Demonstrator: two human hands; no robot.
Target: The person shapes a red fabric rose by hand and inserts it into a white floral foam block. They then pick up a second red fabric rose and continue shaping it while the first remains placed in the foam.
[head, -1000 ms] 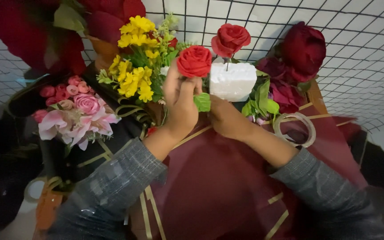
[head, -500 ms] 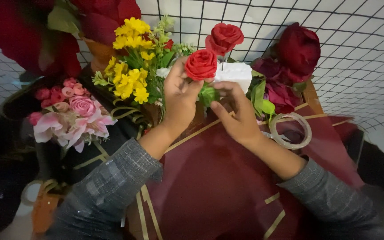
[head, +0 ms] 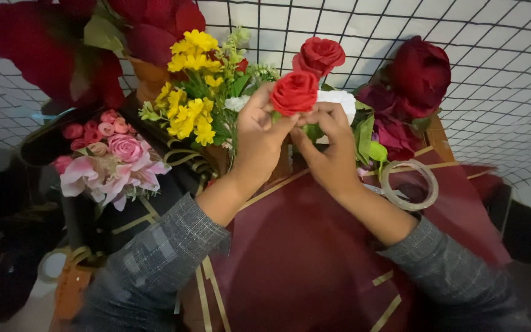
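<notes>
Head view has both your hands up at the middle of the arrangement, working one bright red fabric rose. Your left hand is closed on it from the left, fingers curled up under the bloom, thumb side against the petals. Your right hand pinches in from the right, fingertips meeting just beneath the flower where a small green leaf peeks out. That rose sits right in front of a white block of foam, and a second red rose stands just behind and above it.

To your left, a spray of small yellow blossoms with green stems stands close beside your left hand. Further left, a cluster of pink roses and pale pink petals lies apart from it. To your right, big dark red blooms rise near the wire grid panel. A clear ring of tape rests beside your right wrist on the maroon wrapping paper with gold stripes.
</notes>
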